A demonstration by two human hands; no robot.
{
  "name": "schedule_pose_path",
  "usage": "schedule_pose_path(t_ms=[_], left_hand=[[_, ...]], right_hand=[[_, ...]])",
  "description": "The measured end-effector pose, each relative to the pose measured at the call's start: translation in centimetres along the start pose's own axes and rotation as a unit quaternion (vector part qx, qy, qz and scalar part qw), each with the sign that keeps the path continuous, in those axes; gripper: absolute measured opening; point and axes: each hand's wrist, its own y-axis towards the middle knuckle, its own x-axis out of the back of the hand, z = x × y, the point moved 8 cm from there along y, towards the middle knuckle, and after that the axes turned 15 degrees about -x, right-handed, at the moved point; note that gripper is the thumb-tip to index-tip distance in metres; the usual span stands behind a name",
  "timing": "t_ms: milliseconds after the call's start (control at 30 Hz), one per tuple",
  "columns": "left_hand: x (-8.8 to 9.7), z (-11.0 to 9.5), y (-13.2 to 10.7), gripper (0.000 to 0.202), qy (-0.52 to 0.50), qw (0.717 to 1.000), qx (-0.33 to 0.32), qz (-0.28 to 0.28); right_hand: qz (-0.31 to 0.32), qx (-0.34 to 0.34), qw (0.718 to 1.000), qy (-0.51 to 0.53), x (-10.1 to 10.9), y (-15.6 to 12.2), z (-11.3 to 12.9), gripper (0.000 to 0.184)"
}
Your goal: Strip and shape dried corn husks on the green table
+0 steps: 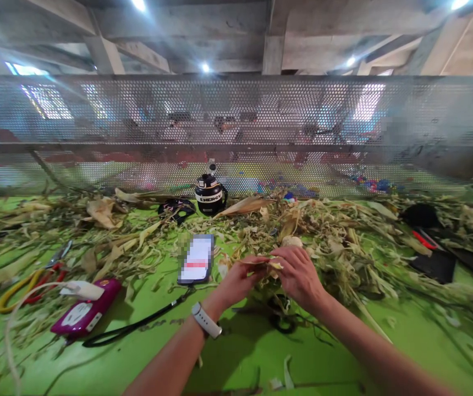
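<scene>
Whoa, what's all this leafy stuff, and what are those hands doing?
A person is pinching a small piece of dry husk between the left hand and the right hand, over a green table. What it's being made into can't be told. Heaps of husk scraps lie all around. A lit phone lies beyond the left forearm, and a black ENERGY jug stands further back.

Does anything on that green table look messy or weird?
Yes, it's messy! Dry leafy scraps lie strewn across the green table. A phone and a purple power strip lie among them, which looks odd beside loose plant bits. Nothing looks clearly broken.
</scene>
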Motion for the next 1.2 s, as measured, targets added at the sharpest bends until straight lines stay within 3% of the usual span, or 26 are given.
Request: schedule_pose_path(t_ms=[133, 267, 433, 533, 667, 833, 967, 1200], left_hand=[[-0.6, -0.5, 0.0, 0.027, -0.001, 0.998, -0.008, 0.06], [-0.3, 0.2, -0.1, 0.029, -0.037, 0.997, 0.025, 0.064], [-0.1, -0.1, -0.2, 0.025, -0.014, 0.996, 0.03, 0.081], [0.0, -0.3, -0.3, 0.029, -0.048, 0.997, 0.057, 0.033], [-0.9, -0.2, -0.6, 0.032, -0.141, 0.985, 0.087, -0.055], [-1.0, 1.5, -1.3, 0.037, -0.175, 0.963, 0.106, -0.176], [-1.7, 2.8, -1.9, 0.034, -0.242, 0.94, 0.131, -0.199], [-1.9, 1.7, -1.9, 0.035, -0.22, 0.942, 0.104, -0.231]], right_hand=[[0.001, -0.025, 1.0, 0.006, -0.2, 0.2, -0.1, 0.011], [-0.007, -0.074, 0.997, 0.008, -0.1, 0.4, -0.7, 0.022], [0.04, -0.131, 0.99, 0.037, -1.1, 0.1, -1.5, 0.027], [0.054, -0.179, 0.978, 0.097, -1.4, -0.1, -2.2, 0.026], [0.026, -0.26, 0.95, 0.171, -1.2, -0.2, -3.2, 0.024], [0.034, -0.38, 0.877, 0.293, -2.5, -1.4, -4.2, 0.021], [0.033, -0.43, 0.82, 0.376, -3.6, -2.2, -4.6, 0.022], [0.004, -0.442, 0.798, 0.409, -3.7, -2.5, -4.5, 0.021]])
